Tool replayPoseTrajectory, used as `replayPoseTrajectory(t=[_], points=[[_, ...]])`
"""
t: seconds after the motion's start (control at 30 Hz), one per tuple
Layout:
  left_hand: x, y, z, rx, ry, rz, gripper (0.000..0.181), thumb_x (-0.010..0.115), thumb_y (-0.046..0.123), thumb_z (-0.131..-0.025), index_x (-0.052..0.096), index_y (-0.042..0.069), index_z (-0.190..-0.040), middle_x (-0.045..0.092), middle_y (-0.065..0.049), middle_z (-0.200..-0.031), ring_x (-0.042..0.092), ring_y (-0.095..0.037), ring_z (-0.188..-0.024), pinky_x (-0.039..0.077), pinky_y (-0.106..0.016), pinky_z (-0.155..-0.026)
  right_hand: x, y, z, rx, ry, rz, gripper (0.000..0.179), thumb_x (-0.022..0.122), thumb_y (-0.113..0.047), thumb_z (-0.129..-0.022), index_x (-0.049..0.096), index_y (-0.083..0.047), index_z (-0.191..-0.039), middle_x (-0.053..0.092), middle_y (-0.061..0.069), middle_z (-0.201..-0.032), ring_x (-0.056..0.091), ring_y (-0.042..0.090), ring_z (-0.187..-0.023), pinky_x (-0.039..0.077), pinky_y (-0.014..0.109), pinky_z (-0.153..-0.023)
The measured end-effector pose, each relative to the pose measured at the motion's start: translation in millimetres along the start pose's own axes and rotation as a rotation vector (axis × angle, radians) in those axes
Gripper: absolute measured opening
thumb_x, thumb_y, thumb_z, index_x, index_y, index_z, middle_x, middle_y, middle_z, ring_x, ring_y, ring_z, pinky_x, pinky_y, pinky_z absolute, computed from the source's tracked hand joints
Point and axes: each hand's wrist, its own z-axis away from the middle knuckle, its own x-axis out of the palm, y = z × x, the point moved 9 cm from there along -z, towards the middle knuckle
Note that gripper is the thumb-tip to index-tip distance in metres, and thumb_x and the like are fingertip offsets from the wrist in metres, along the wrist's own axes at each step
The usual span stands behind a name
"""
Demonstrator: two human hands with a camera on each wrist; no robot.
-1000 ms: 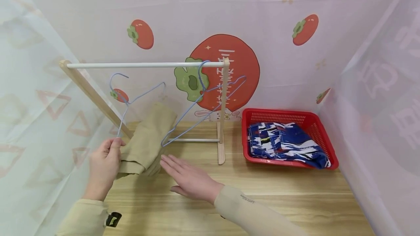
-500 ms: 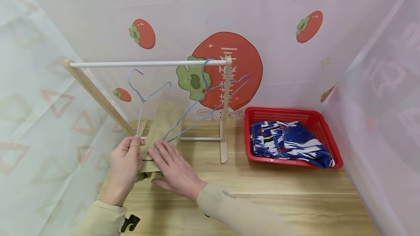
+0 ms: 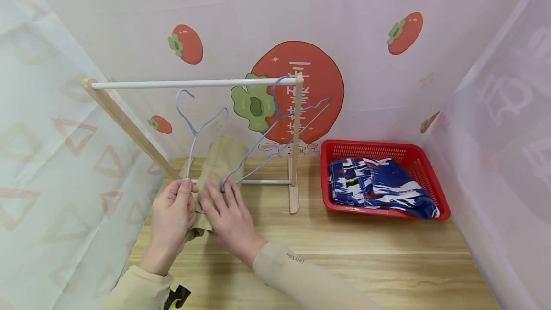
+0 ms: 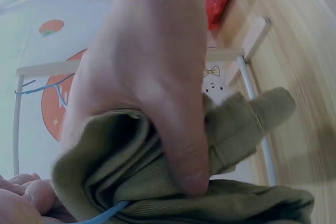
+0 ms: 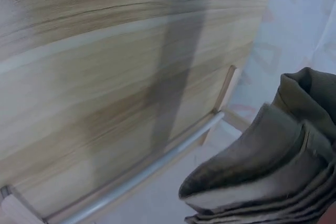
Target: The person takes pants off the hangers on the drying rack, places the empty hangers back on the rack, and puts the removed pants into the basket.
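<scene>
Now the right hand lies on the folded khaki garment, where a second ago it was apart from it; both hands and the cloth have shifted right, further under the white top bar of the drying rack. I judge that cloth and loose hanger are now being worked together, with hanging up not yet done. The left thumb and fingers pinch the loose blue wire hanger; its hook is free of the bar, and its wire runs into the folds. Whether the left hand also grips cloth I cannot tell. The right fingers stretch over the garment's top, slightly spread, with the thumb pressing its near side. A second blue hanger has slid along the bar towards the right post, its low corner at the right fingertips.

The garment is near the left edge of the wood-grain tabletop. At the back right corner sits a red plastic basket holding a blue-and-white patterned garment. Pale printed sheets wall the left, back and right edges.
</scene>
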Motion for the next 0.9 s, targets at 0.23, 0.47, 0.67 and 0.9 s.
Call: replayPoseTrajectory(t=[0.23,0.47,0.67,0.9], points=[[-7.9,-6.9,2.4,-0.021,0.035,-0.006,0.049,0.051,0.036,-0.107,0.05,-0.013,-0.103,0.037,0.003,-0.052,0.027,-0.003,-0.036,0.017,-0.032,-0.033,-9.2,-5.7,9.3,-0.036,0.058,0.001,0.041,0.036,-0.005,-0.105,0.061,-0.01,-0.137,0.059,0.011,-0.145,0.057,0.042,-0.131,0.047,0.06,-0.106],[-13.8,-12.6,3.8,-0.028,0.037,-0.014,0.05,0.051,0.038,-0.107,0.05,-0.011,-0.103,0.037,0.002,-0.053,0.028,-0.005,-0.037,0.019,-0.033,-0.033,-32.7,-10.4,21.2,-0.122,0.111,0.051,0.04,0.034,-0.003,-0.107,0.066,-0.005,-0.132,0.066,0.012,-0.136,0.061,0.038,-0.127,0.052,0.057,-0.1],[-10.9,-12.6,5.8,-0.033,0.019,0.007,0.05,0.052,0.039,-0.106,0.05,-0.01,-0.1,0.036,0.003,-0.052,0.025,-0.006,-0.036,0.015,-0.036,-0.034,-52.2,-3.1,26.5,-0.181,0.234,0.052,0.029,0.046,-0.01,-0.107,0.071,-0.007,-0.12,0.072,0.01,-0.123,0.07,0.03,-0.113,0.058,0.035,-0.091],[-0.4,-9.3,11.2,-0.036,-0.035,0.006,0.051,0.051,0.037,-0.108,0.047,-0.013,-0.101,0.035,0.003,-0.053,0.026,-0.006,-0.037,0.016,-0.036,-0.034,-25.0,11.0,42.2,-0.124,0.146,-0.009,0.065,0.081,-0.027,-0.079,0.061,-0.003,-0.135,0.066,0.013,-0.135,0.065,0.033,-0.122,0.054,0.041,-0.099]])
